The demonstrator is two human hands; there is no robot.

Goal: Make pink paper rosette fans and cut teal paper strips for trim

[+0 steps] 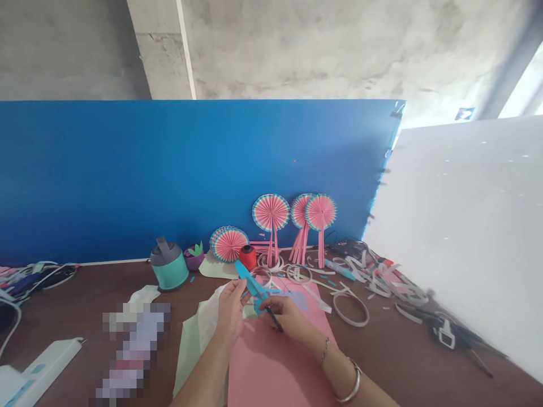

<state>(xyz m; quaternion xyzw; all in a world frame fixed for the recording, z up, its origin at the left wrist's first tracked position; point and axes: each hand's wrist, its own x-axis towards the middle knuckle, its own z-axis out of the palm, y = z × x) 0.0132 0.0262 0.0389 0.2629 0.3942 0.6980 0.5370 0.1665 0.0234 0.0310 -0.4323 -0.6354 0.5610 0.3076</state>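
My left hand (231,308) pinches a bright blue piece of paper (251,281) between thumb and fingers. My right hand (288,317) is closed around a slim dark tool (275,321) at the paper's near end; its kind is partly hidden by the fingers. Both hands are held over a large pink paper sheet (275,367) on the table. Pale green paper (186,353) and white paper lie beside my left forearm. Beyond the hands stands a red spool (248,257).
Pink pleated paper rosettes (271,213) lean against the blue partition (169,169). Tape rolls (351,309) and paper scraps lie to the right. A teal pot-shaped container (169,267), a purple pot (194,259) and a white power strip (51,370) are on the left.
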